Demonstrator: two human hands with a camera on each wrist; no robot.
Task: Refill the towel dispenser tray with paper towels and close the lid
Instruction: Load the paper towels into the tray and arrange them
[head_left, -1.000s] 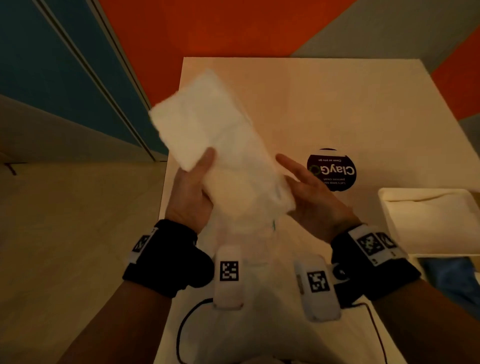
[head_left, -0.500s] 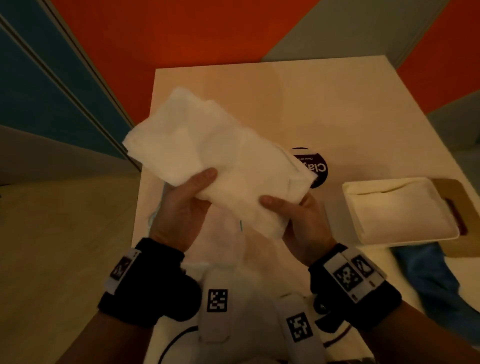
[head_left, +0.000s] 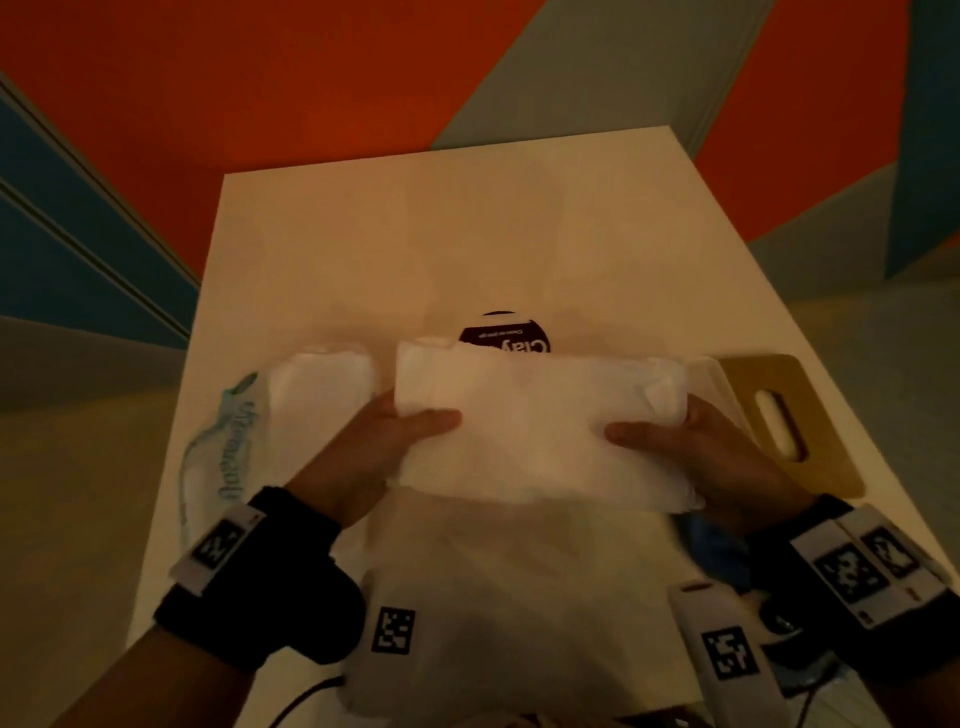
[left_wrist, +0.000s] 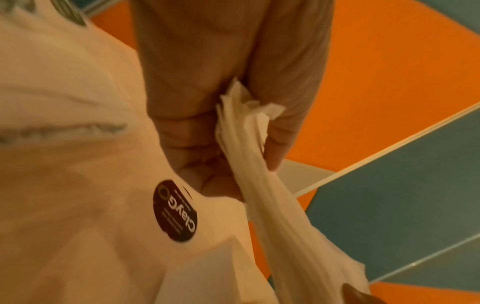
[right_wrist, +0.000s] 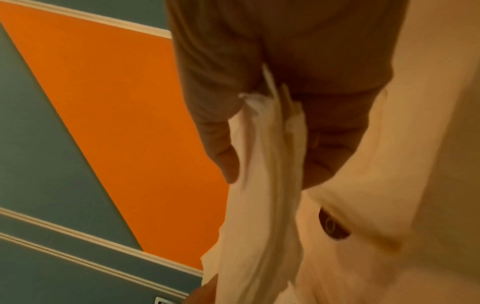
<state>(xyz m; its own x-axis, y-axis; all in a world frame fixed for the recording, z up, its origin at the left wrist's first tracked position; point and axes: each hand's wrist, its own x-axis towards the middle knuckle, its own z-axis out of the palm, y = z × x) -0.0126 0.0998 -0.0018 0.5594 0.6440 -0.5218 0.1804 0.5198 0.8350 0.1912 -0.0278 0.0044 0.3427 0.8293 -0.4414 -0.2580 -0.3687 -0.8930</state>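
Observation:
A thick white stack of paper towels (head_left: 535, 426) is held level above the table, a little over its surface. My left hand (head_left: 395, 431) grips its left end, thumb on top. My right hand (head_left: 675, 436) grips the right end the same way. In the left wrist view the thumb and fingers (left_wrist: 182, 123) clamp the towels (left_wrist: 259, 185); the right wrist view shows the same pinch on the towels (right_wrist: 265, 185). The white tray (head_left: 714, 379) is almost wholly hidden behind the stack's right end. Its tan lid (head_left: 821, 441), with a slot, lies open to the right.
The opened towel package (head_left: 311, 395) with teal lettering lies at the left on the white table (head_left: 467, 234). A dark round sticker (head_left: 504, 335) is just behind the stack. Blue cloth (head_left: 722, 556) lies near my right wrist. Orange and blue walls stand beyond the table.
The stack has swung from tilted up-left to level and moved right, in front of the tray. My right hand has shifted from the stack's middle to its right end.

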